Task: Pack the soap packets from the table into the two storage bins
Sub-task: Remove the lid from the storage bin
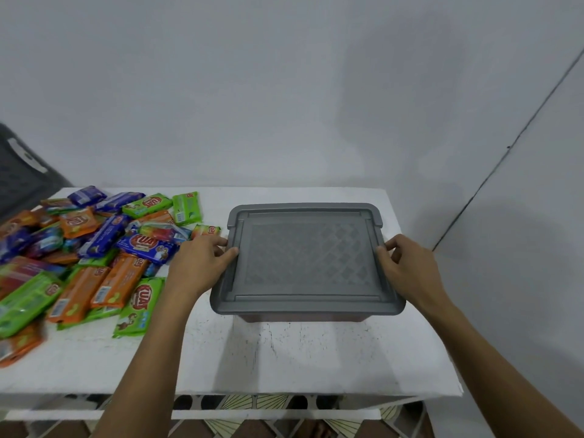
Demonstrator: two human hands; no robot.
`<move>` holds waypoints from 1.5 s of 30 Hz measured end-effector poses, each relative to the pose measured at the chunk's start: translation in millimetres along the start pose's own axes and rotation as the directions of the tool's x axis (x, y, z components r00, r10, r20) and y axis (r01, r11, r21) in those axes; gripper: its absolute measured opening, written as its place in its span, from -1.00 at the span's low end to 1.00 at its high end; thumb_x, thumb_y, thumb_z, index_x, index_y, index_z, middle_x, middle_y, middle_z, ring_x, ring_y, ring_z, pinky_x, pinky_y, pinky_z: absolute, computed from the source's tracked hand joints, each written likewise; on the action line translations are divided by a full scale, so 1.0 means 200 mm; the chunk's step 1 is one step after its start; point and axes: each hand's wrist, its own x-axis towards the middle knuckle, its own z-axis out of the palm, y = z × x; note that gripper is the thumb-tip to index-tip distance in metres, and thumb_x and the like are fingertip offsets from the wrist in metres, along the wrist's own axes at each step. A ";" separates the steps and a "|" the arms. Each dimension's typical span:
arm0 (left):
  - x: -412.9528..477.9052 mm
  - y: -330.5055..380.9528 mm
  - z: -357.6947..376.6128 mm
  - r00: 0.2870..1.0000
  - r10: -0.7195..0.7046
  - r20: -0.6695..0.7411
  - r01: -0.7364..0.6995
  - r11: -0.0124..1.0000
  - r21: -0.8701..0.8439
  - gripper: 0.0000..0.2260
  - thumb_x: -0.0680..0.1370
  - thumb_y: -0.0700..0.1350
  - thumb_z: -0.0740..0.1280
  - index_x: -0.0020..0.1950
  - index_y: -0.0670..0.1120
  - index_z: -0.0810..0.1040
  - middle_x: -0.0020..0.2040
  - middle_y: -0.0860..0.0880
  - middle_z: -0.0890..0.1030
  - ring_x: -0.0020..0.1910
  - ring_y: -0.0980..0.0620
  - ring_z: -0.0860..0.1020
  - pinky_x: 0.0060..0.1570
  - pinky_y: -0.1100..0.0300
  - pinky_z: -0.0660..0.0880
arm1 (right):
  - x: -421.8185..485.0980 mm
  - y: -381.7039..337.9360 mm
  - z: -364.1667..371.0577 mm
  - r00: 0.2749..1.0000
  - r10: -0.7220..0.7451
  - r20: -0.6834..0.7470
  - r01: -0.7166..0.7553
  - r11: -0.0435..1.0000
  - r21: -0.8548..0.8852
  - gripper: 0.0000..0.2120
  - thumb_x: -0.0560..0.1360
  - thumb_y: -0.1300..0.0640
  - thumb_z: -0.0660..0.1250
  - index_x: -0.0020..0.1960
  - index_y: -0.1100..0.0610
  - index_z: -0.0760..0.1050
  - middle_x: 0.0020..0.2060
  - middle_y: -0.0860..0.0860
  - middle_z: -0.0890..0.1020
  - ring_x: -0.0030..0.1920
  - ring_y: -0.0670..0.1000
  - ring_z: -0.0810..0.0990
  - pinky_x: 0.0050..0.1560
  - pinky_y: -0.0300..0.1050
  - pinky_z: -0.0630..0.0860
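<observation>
Storage bin (303,316) on the right half of the white table (284,358), closed under a grey lid (306,260) with a diamond-patterned centre; long axis running left to right, short sides toward the hands. Left hand (199,263) curled against the lid's left edge, thumb on top of the rim, fingers (218,243) wrapped around the side, gripping it. Right hand (407,267) mirrored on the lid's right edge, thumb on the rim, fingers bent over the side, likewise clasping the lid. Only a thin strip of reddish-brown bin wall visible below the lid's near edge. Just left of the bin, a loose heap of soap packets (82,254) in green, orange and blue, overlapping and pointing every which way, nearest ones close beside the left hand. At the far left edge, part of a dark grey perforated bin (22,175) behind the heap, tilted. Plain pale wall (284,90) behind the table.
</observation>
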 end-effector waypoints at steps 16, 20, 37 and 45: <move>0.00 0.10 -0.27 0.996 -0.055 -0.077 -0.032 0.566 -0.824 -0.69 0.63 0.13 0.15 0.21 0.07 0.60 -0.11 -0.07 0.59 -0.07 0.01 0.58 -0.02 0.12 0.51 | 0.04 -0.25 -0.29 0.998 0.042 -0.035 0.001 0.626 0.780 -0.74 0.65 0.08 0.13 -0.08 0.19 0.48 -0.43 0.15 0.55 -0.42 0.09 0.47 -0.47 -0.11 0.43; 0.06 0.07 -0.29 0.997 -0.030 0.065 0.071 0.398 -0.915 -0.64 0.62 0.16 0.15 0.04 -0.05 0.61 -0.07 -0.09 0.65 -0.07 0.00 0.61 -0.08 0.12 0.54 | 0.10 -0.29 -0.31 0.991 0.093 0.095 -0.129 0.486 0.864 -0.60 0.62 -0.07 0.12 -0.15 0.16 0.56 -0.35 0.14 0.57 -0.40 0.06 0.45 -0.39 -0.12 0.45; 0.37 0.02 -0.32 0.948 0.318 -0.014 -0.292 0.851 -0.436 -0.58 0.53 0.02 0.39 0.35 0.27 0.40 -0.08 0.05 0.60 -0.05 0.12 0.58 -0.02 0.21 0.43 | 0.32 -0.31 -0.24 0.969 -0.243 -0.048 0.248 0.960 0.131 -0.63 0.54 0.04 0.35 0.32 -0.16 0.43 -0.07 0.03 0.60 -0.25 0.00 0.58 -0.22 -0.23 0.48; 0.63 0.15 -0.25 0.933 0.337 -0.128 -0.360 0.888 -0.287 -0.43 0.51 -0.07 0.43 0.44 0.23 0.29 0.02 0.01 0.53 -0.11 0.19 0.55 -0.21 0.40 0.40 | 0.67 -0.29 -0.23 0.937 -0.341 -0.073 0.341 0.940 -0.010 -0.51 0.55 0.04 0.33 0.45 -0.14 0.31 -0.10 0.03 0.56 -0.30 0.05 0.62 -0.09 -0.05 0.59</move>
